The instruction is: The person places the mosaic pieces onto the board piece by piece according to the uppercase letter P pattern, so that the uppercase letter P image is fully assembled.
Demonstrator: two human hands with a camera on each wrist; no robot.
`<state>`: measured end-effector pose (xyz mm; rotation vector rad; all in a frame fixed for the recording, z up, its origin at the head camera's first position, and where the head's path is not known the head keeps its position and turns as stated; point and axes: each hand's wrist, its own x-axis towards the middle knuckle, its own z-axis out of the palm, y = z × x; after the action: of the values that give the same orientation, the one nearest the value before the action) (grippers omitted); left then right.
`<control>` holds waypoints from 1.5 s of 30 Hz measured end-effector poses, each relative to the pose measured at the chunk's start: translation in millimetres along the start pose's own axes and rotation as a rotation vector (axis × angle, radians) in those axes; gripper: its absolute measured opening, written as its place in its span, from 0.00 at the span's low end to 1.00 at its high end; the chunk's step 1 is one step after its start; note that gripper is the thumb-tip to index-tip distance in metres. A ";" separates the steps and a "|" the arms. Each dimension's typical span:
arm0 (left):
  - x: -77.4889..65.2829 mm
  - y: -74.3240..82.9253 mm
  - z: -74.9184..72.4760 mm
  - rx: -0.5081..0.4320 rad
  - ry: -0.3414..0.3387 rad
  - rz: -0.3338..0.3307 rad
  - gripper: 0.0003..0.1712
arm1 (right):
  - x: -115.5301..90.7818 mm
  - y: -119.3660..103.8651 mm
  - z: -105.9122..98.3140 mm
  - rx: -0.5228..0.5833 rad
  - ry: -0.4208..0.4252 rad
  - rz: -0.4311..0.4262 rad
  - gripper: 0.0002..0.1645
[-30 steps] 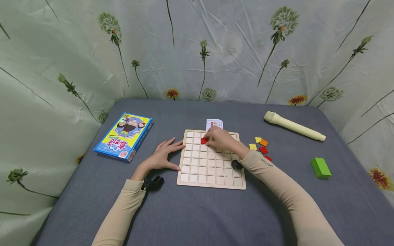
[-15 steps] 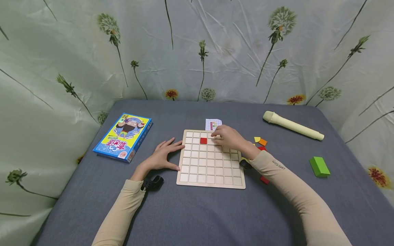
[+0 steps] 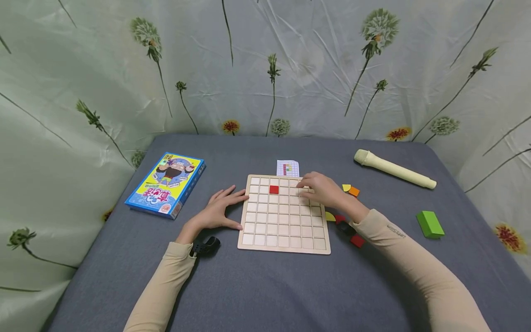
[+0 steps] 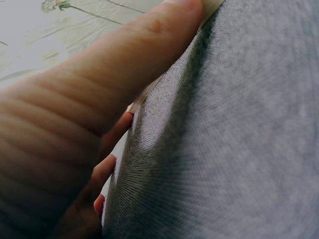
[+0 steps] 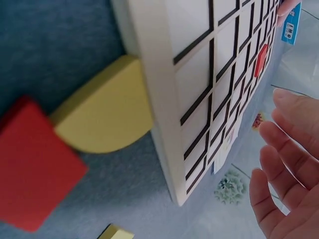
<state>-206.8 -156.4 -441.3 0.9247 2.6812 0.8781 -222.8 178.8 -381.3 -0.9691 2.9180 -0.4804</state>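
Note:
A light wooden grid board (image 3: 284, 251) lies in the middle of the table in the head view. One red square tile (image 3: 274, 189) sits in its second row. My left hand (image 3: 217, 210) is spread flat on the cloth, thumb and fingertips at the board's left edge. Over the upper right of the board is my right hand (image 3: 325, 190), fingers loosely bent; in the right wrist view nothing is between those fingers. Behind the board a small printed pattern card (image 3: 288, 168) lies partly beneath its far edge.
Right of the board are loose pieces: a yellow half-round piece (image 5: 107, 109), red tiles (image 3: 357, 240), an orange tile (image 3: 354, 191) and a yellow piece (image 3: 346, 187). A green block (image 3: 431, 224) and a pale microphone-shaped object (image 3: 396, 169) lie farther right. A blue-and-yellow box (image 3: 166, 185) is at left.
My right hand has let go of the red tile, which stays in the grid, and has drawn away to the right. The left hand has kept its place at the board's edge.

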 end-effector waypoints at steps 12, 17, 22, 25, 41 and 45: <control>-0.2 1.6 -0.8 -0.014 -0.011 -0.004 0.51 | -29.1 9.4 -3.9 -0.008 0.064 -0.040 0.14; -0.6 0.7 -0.3 -0.014 -0.011 -0.003 0.51 | -40.9 16.0 -1.2 -0.007 0.083 -0.041 0.13; -1.5 1.7 -0.8 -0.018 -0.007 -0.007 0.51 | -51.5 20.0 -0.6 0.004 0.085 -0.025 0.13; -2.3 2.5 -1.0 -0.023 -0.004 -0.007 0.51 | -58.2 21.2 -1.5 0.009 0.084 -0.024 0.13; -1.8 1.2 -0.2 -0.018 -0.005 -0.001 0.51 | -89.2 30.3 0.6 0.041 0.068 0.056 0.13; -3.3 -0.2 -0.3 -0.024 0.029 0.042 0.51 | -94.5 32.2 0.6 0.034 0.033 0.083 0.14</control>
<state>-204.4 -158.6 -441.3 0.9738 2.6781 0.9373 -165.2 258.7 -398.0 -0.8408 2.9542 -0.5450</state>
